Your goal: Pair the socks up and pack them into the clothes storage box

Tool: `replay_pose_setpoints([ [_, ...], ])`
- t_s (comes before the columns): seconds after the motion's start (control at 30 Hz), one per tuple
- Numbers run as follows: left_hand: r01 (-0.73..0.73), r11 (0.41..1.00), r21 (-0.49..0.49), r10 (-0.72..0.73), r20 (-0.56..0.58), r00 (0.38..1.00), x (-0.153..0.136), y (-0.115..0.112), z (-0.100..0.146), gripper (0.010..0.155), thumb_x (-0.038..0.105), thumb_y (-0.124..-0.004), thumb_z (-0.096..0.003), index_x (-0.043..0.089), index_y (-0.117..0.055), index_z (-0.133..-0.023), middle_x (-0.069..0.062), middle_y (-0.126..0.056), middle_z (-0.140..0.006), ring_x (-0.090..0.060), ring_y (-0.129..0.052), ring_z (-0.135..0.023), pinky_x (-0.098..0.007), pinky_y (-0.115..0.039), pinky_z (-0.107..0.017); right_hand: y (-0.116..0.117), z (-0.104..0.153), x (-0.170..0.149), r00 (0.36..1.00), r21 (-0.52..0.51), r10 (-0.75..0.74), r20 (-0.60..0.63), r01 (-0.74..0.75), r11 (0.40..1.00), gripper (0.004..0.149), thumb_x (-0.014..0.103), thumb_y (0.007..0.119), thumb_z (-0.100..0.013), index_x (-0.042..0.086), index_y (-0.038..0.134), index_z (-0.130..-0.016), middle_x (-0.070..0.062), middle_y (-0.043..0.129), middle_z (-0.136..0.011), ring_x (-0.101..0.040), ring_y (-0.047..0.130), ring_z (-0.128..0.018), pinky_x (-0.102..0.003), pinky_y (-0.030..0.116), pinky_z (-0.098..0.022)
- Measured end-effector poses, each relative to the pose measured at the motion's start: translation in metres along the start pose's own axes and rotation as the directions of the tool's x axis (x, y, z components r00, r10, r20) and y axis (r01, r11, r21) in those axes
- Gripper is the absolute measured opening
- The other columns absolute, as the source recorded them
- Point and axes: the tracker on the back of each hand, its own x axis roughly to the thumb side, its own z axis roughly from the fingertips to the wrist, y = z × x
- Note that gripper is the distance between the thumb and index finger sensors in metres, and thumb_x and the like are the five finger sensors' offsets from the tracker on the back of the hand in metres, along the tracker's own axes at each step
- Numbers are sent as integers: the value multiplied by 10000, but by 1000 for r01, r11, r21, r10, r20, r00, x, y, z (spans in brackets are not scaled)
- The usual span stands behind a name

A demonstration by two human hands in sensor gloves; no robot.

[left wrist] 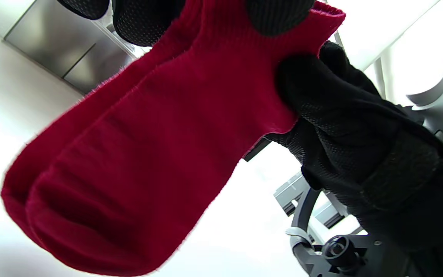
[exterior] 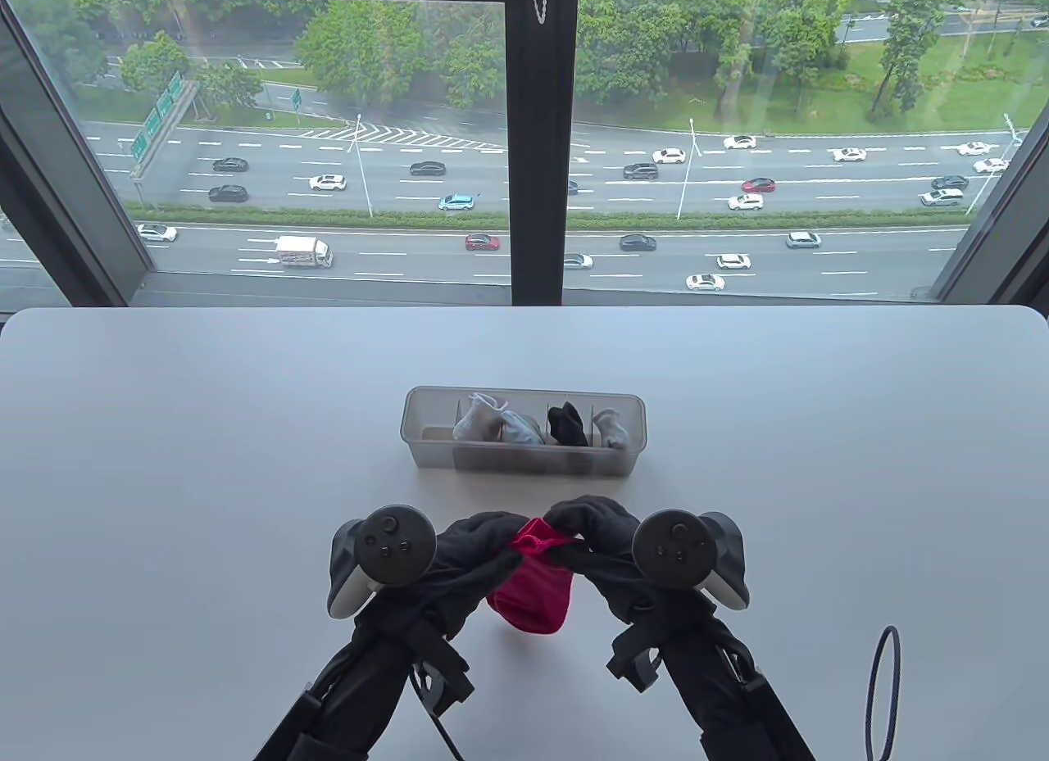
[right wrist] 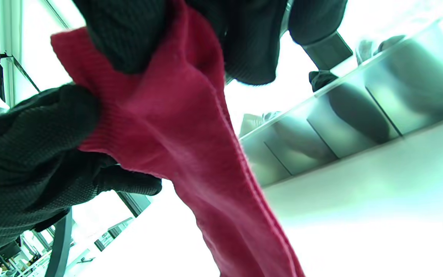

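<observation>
Two red socks [exterior: 534, 591] [left wrist: 137, 154] [right wrist: 190, 154] hang together above the table's near middle, cuffs up and toes down. My left hand [exterior: 483, 540] pinches the cuffs from the left and my right hand [exterior: 594, 523] pinches them from the right, the fingertips almost meeting. Beyond them stands the clear divided storage box [exterior: 426, 454] [right wrist: 360, 127]. It holds white and grey rolled socks [exterior: 492, 423], a black pair [exterior: 567, 423] and another pale pair [exterior: 610, 429]. Its leftmost compartment holds no socks.
The white table [exterior: 205, 466] runs up to a window at the back. A black cable loop [exterior: 883, 687] lies at the near right edge.
</observation>
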Motion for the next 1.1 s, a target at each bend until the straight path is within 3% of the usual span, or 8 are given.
replay_pose_setpoints([
  [0.2,-228,969,-98,234,53,971,-1,7,0,499,239,-611,-582,57,-663,-1044,-159,-960,-755,-361,-1001,-637,-580,-814,-546,-13,0,14,998,36,-33,57,31,999,408,318,715,-597,186,699,-982,-45,974,-719,-237,987,-649,-523,715,-673],
  [0.3,-517,787,-337,519,-93,850,-17,-3,-5,503,242,-599,-587,-16,-687,-1010,-174,-976,-688,-379,-1001,-575,-598,-799,-515,-11,-3,7,986,219,-160,-50,167,961,400,307,703,-612,168,709,-988,-57,982,-676,-244,988,-603,-537,712,-659],
  [0.43,-287,911,-297,193,-308,932,-46,-29,-9,551,250,-611,-602,-43,-602,-1068,-297,-905,-855,-526,-905,-728,-677,-702,-583,32,-6,-25,977,259,33,-211,23,965,418,323,699,-612,178,675,-1004,-47,953,-725,-255,960,-676,-557,671,-690],
  [0.53,105,946,-308,-201,-300,933,-44,-42,-6,690,284,-642,-594,166,-262,-1158,-279,-190,-1197,-568,-270,-1099,-782,-349,-726,60,-3,-49,931,317,170,-322,-64,946,641,342,679,-614,146,389,-1152,-242,613,-1135,-496,556,-1042,-666,493,-731],
  [0.7,235,772,-590,-244,66,967,-3,-80,-9,594,391,-732,-564,172,-587,-1096,-150,-525,-1203,-433,-509,-1133,-721,-417,-757,46,-1,-48,935,349,254,-248,-158,924,623,311,700,-611,177,411,-1147,-282,460,-1185,-548,394,-1056,-683,450,-729],
  [0.83,211,575,-790,-323,17,946,-7,-120,-4,793,460,-758,-538,153,-338,-1136,-138,-118,-1199,-408,-70,-1111,-743,-212,-750,33,7,-43,957,398,203,-206,-108,911,581,275,733,-607,188,472,-1118,-290,381,-1196,-548,292,-1062,-690,405,-732],
  [1.03,272,808,-522,-366,-83,927,-25,-107,-11,439,235,-712,-572,135,-632,-991,-89,-347,-1188,-346,-296,-1131,-708,-340,-771,62,28,-45,968,732,202,-150,-28,680,764,341,765,-598,171,268,-1153,-347,109,-1177,-581,74,-1009,-708,274,-727],
  [1.1,196,827,-527,-305,-126,944,-32,-103,-12,413,260,-676,-585,107,-690,-969,-86,-394,-1182,-337,-327,-1128,-694,-347,-771,78,30,-49,968,708,174,-183,6,706,781,361,769,-585,137,274,-1146,-357,98,-1166,-591,69,-998,-721,260,-714],
])
